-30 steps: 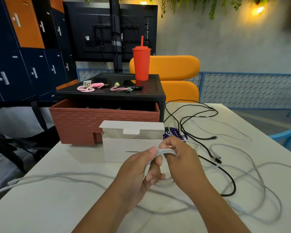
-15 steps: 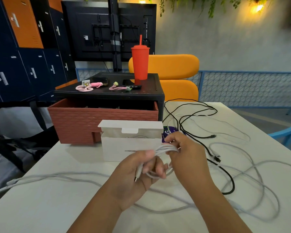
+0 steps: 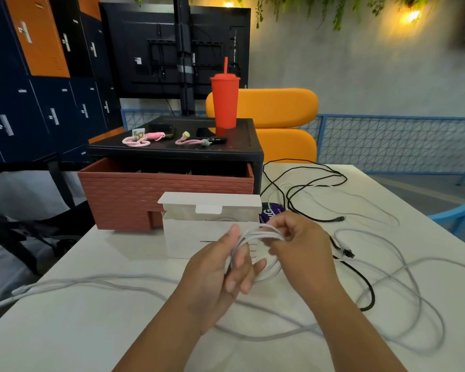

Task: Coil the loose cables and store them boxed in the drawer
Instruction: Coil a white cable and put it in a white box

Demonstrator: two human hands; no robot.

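Above the white table (image 3: 91, 331), the left hand (image 3: 220, 275) and the right hand (image 3: 301, 245) both grip a small white cable coil (image 3: 255, 237), the left curled round its near side and the right pinching its top loops. Just behind them stands a white box (image 3: 196, 237) (lid flap up), in front of the open brick-red drawer (image 3: 134, 200). Loose grey cables (image 3: 414, 304) and a black cable (image 3: 306, 183) sprawl over the table to the right.

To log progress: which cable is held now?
The thin white cable, looped between the left hand and right hand; the black cable and grey cable lie loose.
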